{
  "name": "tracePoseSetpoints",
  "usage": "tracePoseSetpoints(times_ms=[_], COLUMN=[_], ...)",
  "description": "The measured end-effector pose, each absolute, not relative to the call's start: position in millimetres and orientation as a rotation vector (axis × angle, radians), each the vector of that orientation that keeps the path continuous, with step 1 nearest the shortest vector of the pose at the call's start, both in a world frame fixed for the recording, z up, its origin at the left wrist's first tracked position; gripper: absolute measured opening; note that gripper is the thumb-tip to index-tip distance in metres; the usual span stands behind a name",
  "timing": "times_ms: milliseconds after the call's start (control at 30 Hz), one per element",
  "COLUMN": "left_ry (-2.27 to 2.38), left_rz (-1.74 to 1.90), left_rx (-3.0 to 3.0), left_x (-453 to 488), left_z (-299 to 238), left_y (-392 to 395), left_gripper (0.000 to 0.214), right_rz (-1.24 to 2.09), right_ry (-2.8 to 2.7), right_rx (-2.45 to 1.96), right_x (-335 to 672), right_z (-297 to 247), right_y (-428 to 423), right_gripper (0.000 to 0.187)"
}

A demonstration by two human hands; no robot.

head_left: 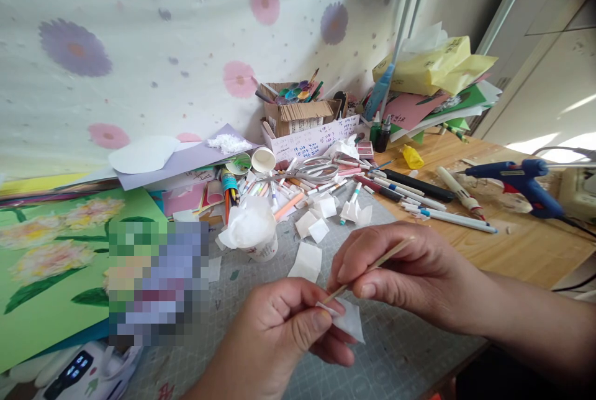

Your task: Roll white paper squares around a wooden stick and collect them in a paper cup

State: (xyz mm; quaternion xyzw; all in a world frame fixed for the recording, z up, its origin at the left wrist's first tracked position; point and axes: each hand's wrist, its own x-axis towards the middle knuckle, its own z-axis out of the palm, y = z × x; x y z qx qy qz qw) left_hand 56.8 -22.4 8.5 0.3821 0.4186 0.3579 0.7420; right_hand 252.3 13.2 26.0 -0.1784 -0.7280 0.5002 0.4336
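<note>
A small piece of white tissue paper (pixel 350 320) is pinched between the thumb and fingers of my left hand (pixel 293 325), low in the middle of the view. My right hand (pixel 395 276) grips a thin wooden stick (pixel 388 255) that slants down to the left. The stick's lower end meets the paper at my left fingertips; whether the paper wraps round it I cannot tell. Just beyond my hands, a loose white paper square (pixel 306 261) lies on the grey cutting mat (pixel 223 350). More small white squares (pixel 313 226) are scattered behind it.
A paper cup (pixel 261 245) stuffed with white tissue stands left of centre. Behind it lie many markers (pixel 288 204) and a cardboard box (pixel 298 117). At right, a blue glue gun (pixel 516 179) rests on the wooden table (pixel 521 245). Green flower artwork (pixel 56 288) covers the left.
</note>
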Motion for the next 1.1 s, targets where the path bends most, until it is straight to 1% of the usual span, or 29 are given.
tracePoseSetpoints(times_ms=[1100], left_ry=[0.839], left_rz=[0.714], left_rx=[0.802], left_x=[54.2], left_z=[5.4], left_y=[-20.2], left_gripper=[0.019], right_rz=[1.187], right_ry=[-1.858], right_rx=[-0.348], right_x=[253.0], right_z=[26.4], right_y=[12.7], right_gripper=[0.006])
